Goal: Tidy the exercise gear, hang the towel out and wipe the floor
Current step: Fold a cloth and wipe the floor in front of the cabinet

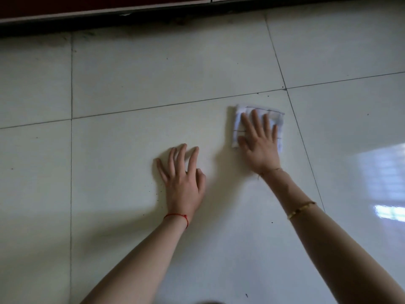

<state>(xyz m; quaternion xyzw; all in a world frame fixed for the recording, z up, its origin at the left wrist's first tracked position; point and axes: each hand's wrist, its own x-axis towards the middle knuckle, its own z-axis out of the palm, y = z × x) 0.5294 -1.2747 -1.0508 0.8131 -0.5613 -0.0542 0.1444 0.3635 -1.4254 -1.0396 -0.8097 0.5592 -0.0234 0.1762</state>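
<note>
Head view, single entry.

Item: folded white cleaning cloth [258,126] with thin dark grid lines, lying flat on the pale tiled floor [131,84], just short of a grout line and near a tile corner.

Right hand [259,145]: fingers straight and spread, palm pressing the cloth to the tile; nothing curled round it. A gold bangle [302,209] sits further up the forearm.

Left hand [183,174]: fingers spread and lightly arched, fingertips on the bare tile, holding nothing; it reads as a brace for body weight. Red string bracelet [177,216] at the wrist.

Also present: dark base of a cabinet [109,9] along the far edge, with grime in the shadowed strip below it; small dark specks scattered on the tiles near the left hand.

Step judged in hand: wiping the floor. The cloth's edges are blurred, possibly from motion.

Method note: keep the palm flat so the cloth does not bunch; work in overlapping strokes; carry the specks toward one spot; refold to a clean face before tackling the grimy strip by the cabinet.
</note>
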